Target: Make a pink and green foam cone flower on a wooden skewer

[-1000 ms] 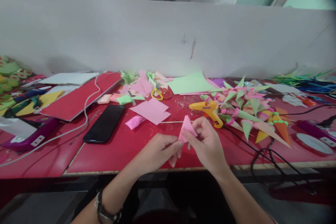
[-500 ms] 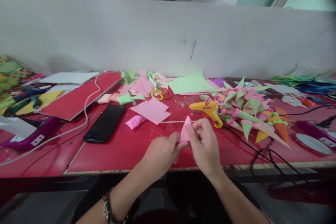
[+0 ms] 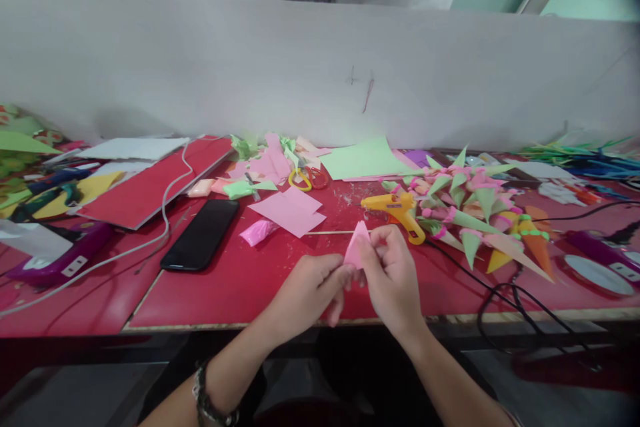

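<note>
A small pink paper piece (image 3: 356, 247), folded to a point, is held above the red table (image 3: 235, 287) near its front edge. My left hand (image 3: 310, 293) pinches its lower left side. My right hand (image 3: 393, 277) grips its right side with fingers curled round it. A thin wooden stick (image 3: 330, 233) lies on the table just behind the paper. A yellow glue gun (image 3: 395, 208) lies behind my right hand.
Pink paper squares (image 3: 290, 211) and a black phone (image 3: 203, 235) lie to the left. Scissors (image 3: 307, 179) and a green sheet (image 3: 363, 159) sit further back. A pile of paper cones (image 3: 475, 210) is at right. A black cable (image 3: 505, 293) runs over the table edge.
My hands have shifted slightly around the pink paper, turning it a little; my left hand's fingers have moved back under it. Nothing else on the table has moved.
</note>
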{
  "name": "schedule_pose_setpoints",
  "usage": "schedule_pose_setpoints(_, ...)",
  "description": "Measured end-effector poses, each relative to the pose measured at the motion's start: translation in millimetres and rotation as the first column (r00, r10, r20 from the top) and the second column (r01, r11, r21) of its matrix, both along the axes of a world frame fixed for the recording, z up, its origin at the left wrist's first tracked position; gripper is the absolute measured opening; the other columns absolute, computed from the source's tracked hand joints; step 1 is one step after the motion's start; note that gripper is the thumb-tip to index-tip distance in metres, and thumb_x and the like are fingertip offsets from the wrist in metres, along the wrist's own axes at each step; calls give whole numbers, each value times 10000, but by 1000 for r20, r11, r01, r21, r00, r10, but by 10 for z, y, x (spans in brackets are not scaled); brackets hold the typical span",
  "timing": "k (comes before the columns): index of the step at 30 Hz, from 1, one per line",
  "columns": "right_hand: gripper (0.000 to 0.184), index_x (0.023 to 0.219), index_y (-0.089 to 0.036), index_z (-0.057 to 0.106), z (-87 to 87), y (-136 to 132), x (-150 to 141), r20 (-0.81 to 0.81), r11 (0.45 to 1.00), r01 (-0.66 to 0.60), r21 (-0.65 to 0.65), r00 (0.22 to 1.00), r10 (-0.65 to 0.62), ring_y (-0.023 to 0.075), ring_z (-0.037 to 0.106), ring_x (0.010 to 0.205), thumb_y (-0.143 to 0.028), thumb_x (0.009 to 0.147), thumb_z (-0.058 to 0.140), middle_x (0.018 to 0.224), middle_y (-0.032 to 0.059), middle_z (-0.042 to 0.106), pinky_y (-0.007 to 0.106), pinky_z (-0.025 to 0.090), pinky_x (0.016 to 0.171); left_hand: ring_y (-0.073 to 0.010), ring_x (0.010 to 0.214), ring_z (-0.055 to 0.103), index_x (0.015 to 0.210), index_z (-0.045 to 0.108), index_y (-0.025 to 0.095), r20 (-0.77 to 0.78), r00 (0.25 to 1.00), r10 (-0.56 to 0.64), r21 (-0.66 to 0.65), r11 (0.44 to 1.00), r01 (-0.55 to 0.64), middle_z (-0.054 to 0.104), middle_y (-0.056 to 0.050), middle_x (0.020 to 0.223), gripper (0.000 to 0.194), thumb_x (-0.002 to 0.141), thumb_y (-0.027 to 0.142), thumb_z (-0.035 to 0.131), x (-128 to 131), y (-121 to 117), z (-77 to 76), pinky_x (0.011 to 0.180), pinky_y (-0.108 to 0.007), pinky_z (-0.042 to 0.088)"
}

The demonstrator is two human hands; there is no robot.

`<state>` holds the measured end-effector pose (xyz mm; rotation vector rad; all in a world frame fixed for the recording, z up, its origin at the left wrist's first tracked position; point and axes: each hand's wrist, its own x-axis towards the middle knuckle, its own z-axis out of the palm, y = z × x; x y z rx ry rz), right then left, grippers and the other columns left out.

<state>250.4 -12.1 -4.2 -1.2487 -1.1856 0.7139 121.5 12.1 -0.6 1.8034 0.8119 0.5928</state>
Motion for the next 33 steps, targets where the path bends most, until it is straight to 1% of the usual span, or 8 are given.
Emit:
schedule_pose_setpoints(2, 197, 833, -234, 358, 23, 9, 11, -65, 998, -55, -22, 996, 54, 92, 488, 389, -316, 777, 528, 495, -88, 483, 201, 394, 383, -59, 364, 428, 663, 464, 160, 59, 998, -9, -72, 997, 13, 487, 69, 372, 311, 869, 364, 348, -12, 13, 10, 504, -167, 366)
schedule_pose_setpoints(5, 309, 948, -221, 377, 45, 31, 37, -155, 980, -186, -74, 973, 173, 84, 497, 416, -304, 724, 574, 536, -87, 515, 189, 401, 398, -50, 358, 425, 651, 445, 159, 133, 991, -2, -151, 988, 22, 498, 66, 383, 306, 865, 359, 356, -23, 35, 17, 475, -155, 356)
schedule_pose_setpoints(9, 195, 814, -178, 482, 37, 49, 86, -133, 929, -338, -149, 938, 320, 67, 472, 432, -344, 743, 554, 524, -60, 500, 176, 388, 403, -46, 363, 449, 675, 450, 151, 213, 977, 0, -188, 981, 41, 542, 40, 476, 291, 861, 356, 361, -20, 55, -1, 420, -150, 347)
schedule_pose_setpoints(12, 197, 698, -167, 514, 39, 45, 113, -44, 933, -337, -128, 942, 334, 61, 451, 411, -347, 776, 521, 502, -46, 507, 176, 380, 394, -43, 370, 452, 694, 475, 142, 208, 978, 18, -142, 990, 12, 549, 27, 507, 300, 863, 362, 362, -16, 64, -14, 416, -150, 350)
schedule_pose_setpoints(18, 239, 662, -162, 544, 83, 18, 109, -4, 949, -309, -58, 951, 310, 80, 509, 416, -356, 796, 504, 534, -13, 581, 185, 425, 388, -42, 384, 451, 684, 471, 144, 166, 986, -10, -75, 997, 23, 567, 14, 548, 323, 873, 372, 342, -32, 73, 5, 449, -158, 360)
schedule_pose_setpoints(25, 376, 601, -163, 513, 80, 9, 125, 74, 953, -293, -78, 952, 298, 82, 515, 374, -397, 863, 380, 474, -12, 575, 195, 417, 400, -55, 409, 450, 636, 501, 142, 103, 994, 20, -6, 1000, -19, 496, 41, 446, 352, 867, 369, 363, -60, 91, 25, 468, -162, 356)
schedule_pose_setpoints(29, 357, 611, -174, 473, 50, 22, 120, 109, 948, -303, -94, 944, 312, 81, 512, 375, -401, 866, 370, 465, -25, 556, 188, 403, 405, -74, 501, 509, 675, 537, 141, 96, 989, 112, 92, 988, -121, 553, 19, 566, 277, 819, 364, 462, -56, 106, 17, 501, -174, 394)
schedule_pose_setpoints(33, 357, 608, -175, 466, 21, 15, 88, 109, 918, -375, -129, 915, 389, 76, 497, 377, -411, 861, 376, 461, -32, 534, 181, 385, 404, -70, 442, 487, 752, 502, 162, 174, 967, 187, 12, 981, -192, 523, 50, 538, 229, 800, 385, 483, -42, 91, 14, 441, -173, 395)
